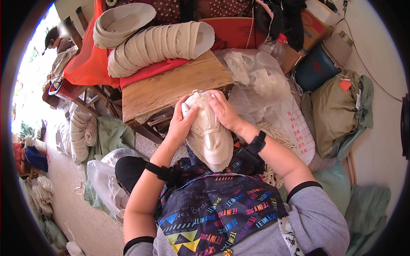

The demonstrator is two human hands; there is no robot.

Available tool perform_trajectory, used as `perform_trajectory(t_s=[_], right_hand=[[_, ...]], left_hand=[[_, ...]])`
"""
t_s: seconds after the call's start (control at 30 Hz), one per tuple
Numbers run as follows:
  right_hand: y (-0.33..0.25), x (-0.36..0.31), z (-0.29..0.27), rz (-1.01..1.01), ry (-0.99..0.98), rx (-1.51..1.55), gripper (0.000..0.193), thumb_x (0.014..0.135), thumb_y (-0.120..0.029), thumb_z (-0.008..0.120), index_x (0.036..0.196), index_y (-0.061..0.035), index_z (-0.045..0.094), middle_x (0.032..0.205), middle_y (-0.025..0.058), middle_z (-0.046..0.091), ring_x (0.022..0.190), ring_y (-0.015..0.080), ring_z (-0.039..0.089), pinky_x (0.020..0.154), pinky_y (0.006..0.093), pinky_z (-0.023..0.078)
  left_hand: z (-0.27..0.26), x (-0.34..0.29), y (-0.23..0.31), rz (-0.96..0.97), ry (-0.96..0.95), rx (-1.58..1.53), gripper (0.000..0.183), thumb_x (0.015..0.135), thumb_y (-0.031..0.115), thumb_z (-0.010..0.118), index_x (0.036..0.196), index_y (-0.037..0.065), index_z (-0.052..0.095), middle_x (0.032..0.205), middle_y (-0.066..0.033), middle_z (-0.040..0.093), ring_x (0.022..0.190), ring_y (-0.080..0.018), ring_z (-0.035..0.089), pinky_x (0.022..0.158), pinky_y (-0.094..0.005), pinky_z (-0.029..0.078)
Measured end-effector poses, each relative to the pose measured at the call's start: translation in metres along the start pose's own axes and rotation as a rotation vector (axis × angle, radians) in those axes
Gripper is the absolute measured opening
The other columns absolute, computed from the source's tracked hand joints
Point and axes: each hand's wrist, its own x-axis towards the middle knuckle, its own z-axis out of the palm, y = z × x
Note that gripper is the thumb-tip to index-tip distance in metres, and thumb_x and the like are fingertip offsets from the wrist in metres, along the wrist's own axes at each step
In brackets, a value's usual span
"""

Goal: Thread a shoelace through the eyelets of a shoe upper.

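Patterned apron cloth [213, 213], dark with bright coloured lettering and triangles, lies nearest the lens across the person's lap; grey sleeves with black cuffs enter from the lower edge, each wrist carrying a black band; both hands meet on a pale cream shoe upper [208, 132], held upright over the lap just in front of the wooden bench [171, 85], toe end uppermost; the left hand [181, 123] cups its left flank, thumb laid across the face, grip closed around the piece; the right hand [224, 112] wraps over the top right edge, fingers curled and pressed onto the material; judged, the two-sided hold steadies the soft piece so it can be worked close to the body; the bench top is bare plank, set within arm's reach; behind it, on red cloth [149, 70], lie two long nested stacks of cream soles [158, 42], packed one inside another, likely to save room and keep them countable; right of the bench a clear plastic bag [256, 77] holds more white pieces, and below it a white sack [299, 132] bears a column of red print; farther right, a dark blue drum [318, 66], a brown carton [311, 23] and an olive cloth bundle [337, 111] with a small orange tag [345, 85]; at the left, further sole stacks [81, 130] stand on the floor; another person [57, 40] sits at the far left edge.
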Motion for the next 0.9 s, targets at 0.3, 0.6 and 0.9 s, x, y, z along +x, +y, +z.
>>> perform_trajectory(t_s=[0.3,0.6,0.9], right_hand=[[0.016,-0.027,-0.046,0.452,-0.016,0.673,0.047,0.104,-0.041,0.044,0.131,-0.0034,0.051,0.128,0.0134,0.056,0.118,0.0207,0.054,0.102,0.0357,0.042],[0.116,-0.218,-0.158,1.054,0.562,0.165,0.021,0.097,-0.023,0.056,0.106,-0.0044,0.062,0.093,0.0042,0.067,0.085,0.0148,0.064,0.073,0.0296,0.052],[0.19,-0.283,-0.145,1.01,0.507,-0.404,0.016,0.085,-0.013,0.064,0.096,-0.0012,0.069,0.081,0.0087,0.069,0.074,0.0165,0.064,0.066,0.0311,0.051]], left_hand=[[0.002,0.005,-0.021,-0.044,0.104,-0.031,0.054,0.096,0.031,0.064,0.131,0.001,0.036,0.117,-0.0128,0.055,0.105,-0.0159,0.054,0.09,-0.0289,0.047],[-0.014,0.012,-0.038,0.053,0.149,0.147,0.052,0.1,0.033,0.056,0.135,0.0,0.038,0.125,-0.0123,0.052,0.112,-0.0174,0.05,0.1,-0.0296,0.039],[-0.014,0.006,-0.034,-0.027,0.114,0.064,0.05,0.103,0.033,0.051,0.139,0.002,0.036,0.132,-0.0118,0.05,0.122,-0.0174,0.047,0.107,-0.0315,0.032]])
